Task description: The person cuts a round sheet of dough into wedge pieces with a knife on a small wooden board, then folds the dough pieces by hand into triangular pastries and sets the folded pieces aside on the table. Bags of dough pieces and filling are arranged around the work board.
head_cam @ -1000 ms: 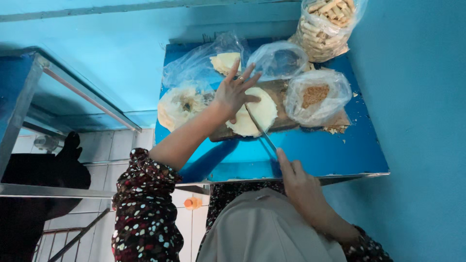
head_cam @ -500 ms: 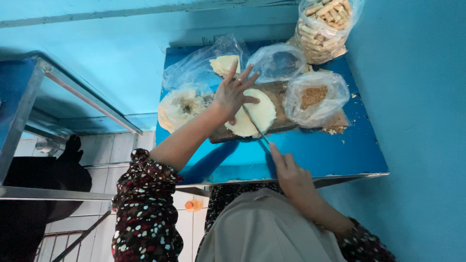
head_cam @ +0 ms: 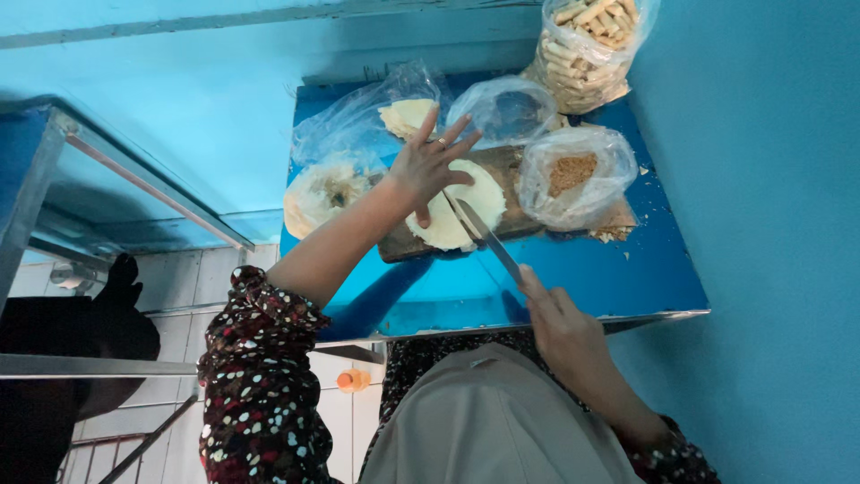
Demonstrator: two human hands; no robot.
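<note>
Left hand (head_cam: 428, 166) is spread wide, fingers fanned out, palm pressing down on a pale round flatbread (head_cam: 457, 208) that lies flat on a dark wooden board (head_cam: 511, 193); the board sits on a blue metal table (head_cam: 654, 269). Right hand (head_cam: 555, 318) is wrapped closed around the handle of a knife (head_cam: 482, 235), nearer the body, and the blade runs away from it up across the round, right beside the left thumb.

The round looks thin, light and kind of floppy or crumbly; I'd guess it slides or cracks if you don't pin it, so a flat palm on top beats pinching the edge; keep fingertips off the cut line.

Around the left hand: a clear bag of more rounds (head_cam: 403, 116) just past the fingers, another stack (head_cam: 324, 193) to its outer side; beyond the knife, a bag of brown crumbs (head_cam: 569, 175), an almost empty bag (head_cam: 502, 112), and a bag of stick biscuits (head_cam: 587, 45) furthest off.
</note>
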